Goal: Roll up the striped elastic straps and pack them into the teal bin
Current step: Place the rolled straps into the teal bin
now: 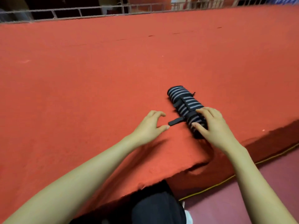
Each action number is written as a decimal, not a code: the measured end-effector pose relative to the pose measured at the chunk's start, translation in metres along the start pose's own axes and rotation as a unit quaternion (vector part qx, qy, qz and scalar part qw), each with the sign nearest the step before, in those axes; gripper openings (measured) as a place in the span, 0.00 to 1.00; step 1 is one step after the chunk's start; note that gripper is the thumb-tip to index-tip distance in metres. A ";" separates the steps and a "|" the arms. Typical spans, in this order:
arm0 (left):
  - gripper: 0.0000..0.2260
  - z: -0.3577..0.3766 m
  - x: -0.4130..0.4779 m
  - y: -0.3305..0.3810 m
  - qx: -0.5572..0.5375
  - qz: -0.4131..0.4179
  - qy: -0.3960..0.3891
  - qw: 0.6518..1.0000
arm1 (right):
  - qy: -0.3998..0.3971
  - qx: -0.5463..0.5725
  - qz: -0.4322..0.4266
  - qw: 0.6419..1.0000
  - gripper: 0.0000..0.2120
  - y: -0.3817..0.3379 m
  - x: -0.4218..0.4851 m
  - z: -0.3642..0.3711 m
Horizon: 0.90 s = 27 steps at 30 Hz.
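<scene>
A rolled black strap with grey stripes (182,101) lies on the red cloth-covered table (97,70), near its front edge. A short black tab (224,122) sticks out of the roll's near part toward the left. My right hand (210,126) grips the near end of the roll, fingers curled over it and thumb against its side. My left hand (150,125) hovers just left of the tab with fingers and thumb curved; the thumb tip is at the tab's end, and I cannot tell whether it touches. No teal bin is in view.
The table's front edge (186,172) runs diagonally from lower left to right, its cloth hanging over the side. Below it lie a maroon floor (242,199) and a yellow cord (226,178). A metal railing (80,12) borders the far side. My dark-clothed knee (157,207) is under the edge.
</scene>
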<state>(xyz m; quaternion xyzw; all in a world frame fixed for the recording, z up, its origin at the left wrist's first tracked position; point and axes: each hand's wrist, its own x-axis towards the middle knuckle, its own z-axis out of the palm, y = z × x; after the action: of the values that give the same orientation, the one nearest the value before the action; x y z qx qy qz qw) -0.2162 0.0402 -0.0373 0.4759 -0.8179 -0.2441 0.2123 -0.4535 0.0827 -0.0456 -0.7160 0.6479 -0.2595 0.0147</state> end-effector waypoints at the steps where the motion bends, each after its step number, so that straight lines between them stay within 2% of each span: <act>1: 0.20 0.009 0.011 0.007 -0.020 -0.019 -0.003 1.000 | 0.014 0.009 0.022 1.000 0.21 0.005 0.001 0.000; 4: 0.22 0.028 0.044 0.025 -0.089 -0.107 -0.006 0.990 | 0.025 0.064 0.115 0.991 0.19 0.014 0.006 0.000; 7: 0.26 0.039 0.077 0.039 -0.158 -0.211 -0.005 0.965 | -0.010 0.129 0.190 0.973 0.17 0.018 0.012 0.000; 10: 0.25 0.042 0.105 0.050 -0.328 -0.277 -0.058 0.901 | -0.024 0.174 0.233 0.956 0.18 0.021 0.020 -0.001; 12: 0.27 0.042 0.119 0.053 -0.394 -0.298 -0.064 0.867 | -0.044 0.186 0.255 0.948 0.19 0.022 0.025 -0.002; 14: 0.30 0.048 0.129 0.054 -0.397 -0.318 -0.042 0.860 | -0.059 0.197 0.268 0.941 0.20 0.023 0.027 -0.002; 18: 0.31 0.057 0.137 0.064 -0.354 -0.343 0.013 0.870 | -0.098 0.242 0.301 0.917 0.24 0.023 0.028 -0.005; 22: 0.31 0.057 0.136 0.069 -0.377 -0.346 0.023 0.859 | -0.114 0.284 0.317 0.898 0.26 0.022 0.027 -0.009; 27: 0.25 0.053 0.121 0.066 -0.415 -0.338 0.005 0.845 | -0.121 0.314 0.313 0.888 0.26 0.018 0.019 -0.012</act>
<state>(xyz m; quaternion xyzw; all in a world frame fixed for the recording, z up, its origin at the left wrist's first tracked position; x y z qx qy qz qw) -0.3468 -0.0282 -0.0252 0.5918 -0.4275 -0.6148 0.2984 -0.4745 0.0661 -0.0349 -0.4600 0.7160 -0.3431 0.3976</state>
